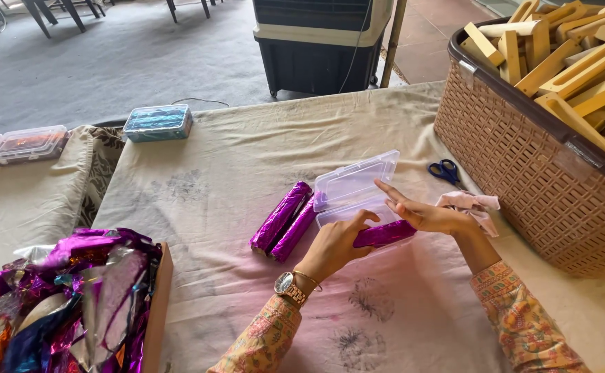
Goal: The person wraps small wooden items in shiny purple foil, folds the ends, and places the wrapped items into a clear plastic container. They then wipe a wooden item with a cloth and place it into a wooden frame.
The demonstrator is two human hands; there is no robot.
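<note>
A clear plastic box stands open on the cloth-covered table, lid tilted up. My left hand and my right hand together hold a purple foil-wrapped roll at the box's front edge. The left fingers pinch the roll's left end. The right hand rests flat along its far side with fingers stretched out. Two more purple foil rolls lie side by side just left of the box.
A large brown woven basket full of wooden pieces fills the right side. Blue scissors and a pink cloth lie beside it. A box of crumpled foil sheets sits at front left. Closed plastic boxes stand at the far left.
</note>
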